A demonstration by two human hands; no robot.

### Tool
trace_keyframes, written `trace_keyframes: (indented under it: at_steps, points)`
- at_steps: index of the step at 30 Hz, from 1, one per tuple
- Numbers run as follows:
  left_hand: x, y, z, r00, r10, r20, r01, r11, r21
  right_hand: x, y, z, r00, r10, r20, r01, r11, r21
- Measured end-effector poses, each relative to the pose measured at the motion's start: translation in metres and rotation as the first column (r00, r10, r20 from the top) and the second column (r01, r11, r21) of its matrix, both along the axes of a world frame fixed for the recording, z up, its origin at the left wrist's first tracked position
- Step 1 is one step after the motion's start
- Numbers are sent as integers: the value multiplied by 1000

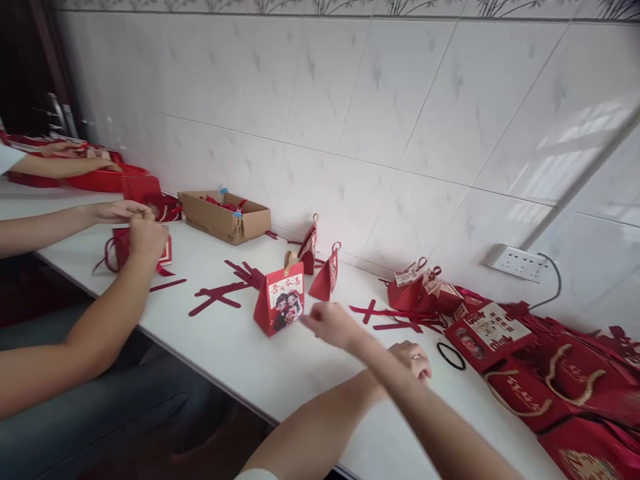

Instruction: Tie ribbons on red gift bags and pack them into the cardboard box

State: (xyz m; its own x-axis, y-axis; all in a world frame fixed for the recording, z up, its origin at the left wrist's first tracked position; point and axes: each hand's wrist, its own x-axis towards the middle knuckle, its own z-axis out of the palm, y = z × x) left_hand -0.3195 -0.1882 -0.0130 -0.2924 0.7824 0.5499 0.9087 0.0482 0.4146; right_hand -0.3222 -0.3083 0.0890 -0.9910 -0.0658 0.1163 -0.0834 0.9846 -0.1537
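My left arm passes beneath my right one. My left hand (413,359) is at the right, over the white table (240,360), with its fingers curled and nothing visible in them. My right hand (330,323), slightly blurred, reaches left across it with its fingers pressed together. Its fingertips are beside the lower right corner of an upright red gift box (286,300) with a cartoon couple and a tan loop on top; contact is unclear. Behind that box stand a smaller red box (326,275) and another red box (309,250). Near my left hand lies a black ring (451,356).
Red ribbon strips (220,293) lie crossed on the table. A cardboard box (215,220) holds red items. Red bags (570,380) pile up at the right, below a power strip (517,263). At left, another person's hands (145,230) work over a red box; further arms reach in behind.
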Motion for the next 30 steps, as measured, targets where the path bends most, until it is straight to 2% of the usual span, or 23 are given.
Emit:
trace_keyframes:
  at_steps: [2, 5, 8, 10, 13, 16, 20, 23, 25, 27, 28, 30]
  points:
    - [-2, -2, 0, 1000, 29, 10, -29, 1000, 9, -15, -23, -10, 1000, 23, 5, -23, 1000, -6]
    - [2, -8, 1, 998, 54, 14, -54, 998, 10, -32, -40, -17, 1000, 26, 9, -26, 999, -38]
    - [10, -13, 3, 997, 74, 20, -74, 997, 29, -41, -42, -23, 1000, 31, 1, -30, 996, -83]
    - [12, -15, 5, 998, 60, 15, -60, 998, -18, -42, -31, -27, 1000, 15, -27, -18, 994, -111]
    - [8, -13, 7, 1000, 14, 9, -13, 992, -124, -34, 6, -31, 992, -36, -120, 15, 986, -167]
    - [2, -8, 6, 1000, -20, 8, 21, 987, -162, -16, 63, -30, 958, -129, -257, 62, 965, -254]
    - [4, -5, 5, 992, -128, -12, 122, 963, -241, 15, 144, -31, 838, -345, -423, 185, 909, -374]
    - [9, -6, 7, 981, -195, -16, 185, 949, -255, 36, 190, -42, 736, -420, -531, 215, 889, -405]
    - [10, -9, 11, 978, -205, -50, 198, 973, -115, 46, 211, -52, 685, -420, -595, 208, 896, -392]
    - [7, -13, 17, 987, -144, -66, 154, 969, 193, 53, 224, -62, 653, -400, -643, 194, 909, -368]
    - [5, -15, 20, 996, -82, -33, 88, 931, 355, 56, 229, -66, 637, -378, -672, 184, 921, -343]
    - [0, -18, 27, 995, 37, 96, -82, 852, 518, 59, 233, -70, 597, -295, -746, 160, 955, -249]
